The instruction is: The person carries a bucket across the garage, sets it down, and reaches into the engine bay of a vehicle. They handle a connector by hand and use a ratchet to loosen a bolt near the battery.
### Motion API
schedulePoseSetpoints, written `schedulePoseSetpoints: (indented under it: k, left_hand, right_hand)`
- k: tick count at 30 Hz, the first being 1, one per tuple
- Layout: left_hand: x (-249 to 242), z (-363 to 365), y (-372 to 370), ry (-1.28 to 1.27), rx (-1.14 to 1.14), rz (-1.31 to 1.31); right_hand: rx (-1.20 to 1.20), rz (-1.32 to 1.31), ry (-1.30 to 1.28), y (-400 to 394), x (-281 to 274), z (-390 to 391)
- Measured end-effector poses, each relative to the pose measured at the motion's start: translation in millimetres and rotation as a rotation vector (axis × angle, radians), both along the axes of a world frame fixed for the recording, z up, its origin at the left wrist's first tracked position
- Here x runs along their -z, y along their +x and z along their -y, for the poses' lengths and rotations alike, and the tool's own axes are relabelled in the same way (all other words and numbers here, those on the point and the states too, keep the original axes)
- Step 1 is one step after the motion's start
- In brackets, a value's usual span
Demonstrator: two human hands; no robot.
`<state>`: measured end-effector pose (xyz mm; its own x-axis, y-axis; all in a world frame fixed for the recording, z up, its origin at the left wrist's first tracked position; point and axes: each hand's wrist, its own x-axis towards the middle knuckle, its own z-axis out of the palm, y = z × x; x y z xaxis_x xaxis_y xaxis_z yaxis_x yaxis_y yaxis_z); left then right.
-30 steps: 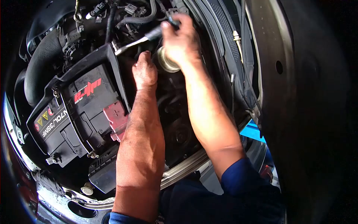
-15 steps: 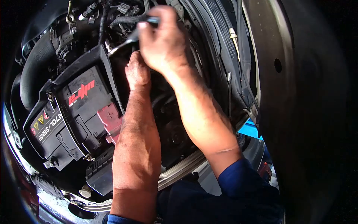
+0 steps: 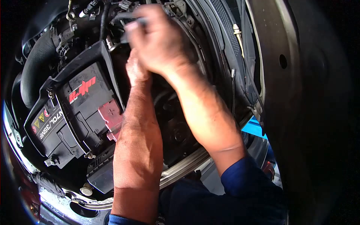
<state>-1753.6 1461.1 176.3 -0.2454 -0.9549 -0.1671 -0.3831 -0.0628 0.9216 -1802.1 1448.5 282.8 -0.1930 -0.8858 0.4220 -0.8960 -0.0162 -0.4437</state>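
Observation:
My right hand [image 3: 157, 41], blurred by motion, is closed around the dark handle of a metal ratchet-like tool [image 3: 122, 43] over the engine bay. Its shiny end lies just beyond the upper corner of the black battery tray [image 3: 107, 63]. Below and partly behind it, my left hand [image 3: 135, 71] reaches down into the bay, its fingers mostly hidden by the right hand. Left of my forearms sits the black battery [image 3: 80, 101] with a red terminal cover [image 3: 110, 114].
A thick black hose [image 3: 35, 71] curves on the left. At the right are the cowl strip [image 3: 225, 33], a thin metal rod [image 3: 233, 90] and a large dark panel [image 3: 311, 112]. The metal front edge [image 3: 183, 168] runs beneath my forearms.
My right hand has shifted slightly left, and the tool handle has swung with it. My left hand has barely moved. The whole view has shifted slightly.

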Motion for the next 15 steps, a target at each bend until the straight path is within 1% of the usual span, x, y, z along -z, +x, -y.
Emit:
schedulePoseSetpoints:
  k: [1, 3, 4, 5, 6, 7, 9, 10, 11, 13, 14, 15]
  left_hand:
    - [-2.3, 1.9, 1.4, 0.021, -0.082, -0.041]
    - [-0.8, 0.1, -1.3, -0.049, -0.198, -0.133]
    - [-0.3, 0.4, -2.6, 0.014, -0.185, -0.152]
    - [-1.0, 1.9, -1.5, 0.078, -0.179, -0.167]
    - [15.8, 5.3, -1.1, -0.079, 0.008, 0.014]
    - [16.9, 3.4, -2.2, -0.075, 0.012, 0.02]
    - [12.8, 2.1, -4.9, -0.098, -0.006, 0.109]
    - [11.2, 3.2, -1.3, -0.051, 0.012, 0.062]
    - [8.9, 4.4, 2.4, -0.003, 0.029, 0.017]
    - [11.0, 0.3, -2.7, -0.025, -0.155, -0.082]
    - [24.8, 0.3, -10.1, 0.075, -0.202, -0.176]
    - [14.4, 4.1, -7.2, 0.075, -0.208, -0.18]
  right_hand:
    - [0.209, 0.156, 0.055, -15.7, 2.2, -1.8]
    - [0.453, 0.32, 0.319, -37.9, 8.2, -5.0]
    - [0.392, 0.213, 0.225, -37.0, 14.1, -5.0]
    - [0.305, 0.171, 0.164, -18.4, 1.8, -2.7]
    - [0.15, 0.043, 0.151, 2.9, -13.4, -1.3]
    - [-0.002, -0.083, 0.133, 17.0, -20.6, -0.1]
    - [-0.183, -0.18, 0.007, 26.0, -13.0, 2.3]
    - [-0.11, -0.048, 0.052, 14.8, -11.5, 1.3]
    - [0.116, 0.231, 0.182, 1.3, -14.6, -1.2]
    - [0.37, 0.272, 0.23, -46.6, 19.0, -4.2]
    - [0.357, 0.228, 0.22, -38.5, 14.2, -5.4]
    - [0.336, 0.185, 0.212, -23.0, 8.9, -3.7]
